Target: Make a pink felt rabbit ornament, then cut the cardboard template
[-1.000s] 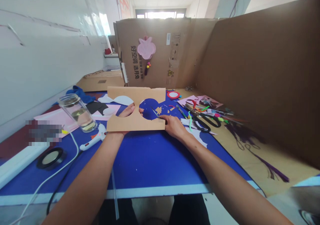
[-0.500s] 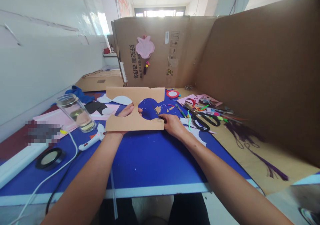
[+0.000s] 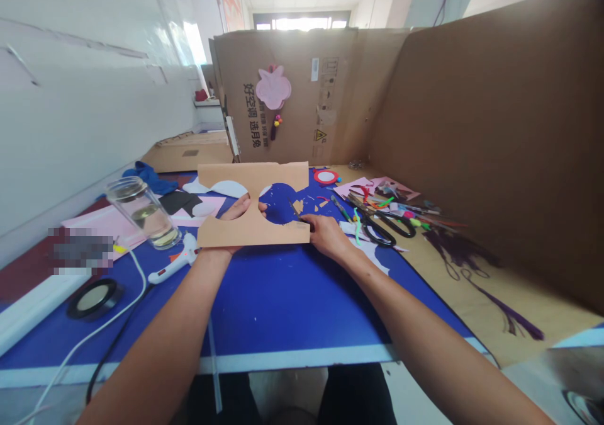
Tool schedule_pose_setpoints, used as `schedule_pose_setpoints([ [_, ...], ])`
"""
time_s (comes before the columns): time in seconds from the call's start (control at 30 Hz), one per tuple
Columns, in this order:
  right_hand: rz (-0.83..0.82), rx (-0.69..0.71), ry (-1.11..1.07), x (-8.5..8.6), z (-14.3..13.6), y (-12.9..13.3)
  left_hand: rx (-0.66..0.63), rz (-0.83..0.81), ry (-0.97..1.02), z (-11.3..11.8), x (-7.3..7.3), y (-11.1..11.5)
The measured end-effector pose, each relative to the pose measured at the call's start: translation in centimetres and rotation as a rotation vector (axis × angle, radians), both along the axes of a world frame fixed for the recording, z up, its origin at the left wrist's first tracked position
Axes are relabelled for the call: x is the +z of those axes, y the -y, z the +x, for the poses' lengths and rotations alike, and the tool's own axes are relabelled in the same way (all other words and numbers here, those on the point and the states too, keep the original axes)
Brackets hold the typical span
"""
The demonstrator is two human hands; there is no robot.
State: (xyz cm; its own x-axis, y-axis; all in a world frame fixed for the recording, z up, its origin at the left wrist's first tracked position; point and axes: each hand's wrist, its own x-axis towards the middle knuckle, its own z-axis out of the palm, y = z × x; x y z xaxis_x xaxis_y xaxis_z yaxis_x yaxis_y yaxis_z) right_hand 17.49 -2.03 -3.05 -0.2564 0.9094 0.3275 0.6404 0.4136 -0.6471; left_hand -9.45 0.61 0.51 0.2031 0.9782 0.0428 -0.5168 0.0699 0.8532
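A tan cardboard piece (image 3: 255,234) with two rounded cut-outs, the right one broken through to the edge, is held up over the blue table (image 3: 302,299). My left hand (image 3: 238,208) grips it from behind, with fingers showing through the openings. At its right edge my right hand (image 3: 325,233) is closed around small scissors (image 3: 296,211), whose thin blades point up and left into the right cut-out. Their handles are mostly hidden by my fingers. Small cardboard scraps (image 3: 299,205) lie on the table beyond the blades.
On the left are a glass jar of liquid (image 3: 155,220), a white glue gun (image 3: 177,264) with its cable and a black tape roll (image 3: 94,299). Large black-handled scissors (image 3: 380,230) and purple tassels (image 3: 512,315) lie to the right. Tall cardboard panels (image 3: 472,129) stand behind and right.
The cardboard has shifted very slightly left and up. The scissor blades look a little more visible inside the cut-out. Both hands keep their hold.
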Motion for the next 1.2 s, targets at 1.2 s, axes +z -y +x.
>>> schedule_pose_setpoints([
  [1.2,-0.013,-0.142,0.0,0.26,0.86,-0.24,-0.045,-0.023,0.039,0.39,0.37,0.59],
])
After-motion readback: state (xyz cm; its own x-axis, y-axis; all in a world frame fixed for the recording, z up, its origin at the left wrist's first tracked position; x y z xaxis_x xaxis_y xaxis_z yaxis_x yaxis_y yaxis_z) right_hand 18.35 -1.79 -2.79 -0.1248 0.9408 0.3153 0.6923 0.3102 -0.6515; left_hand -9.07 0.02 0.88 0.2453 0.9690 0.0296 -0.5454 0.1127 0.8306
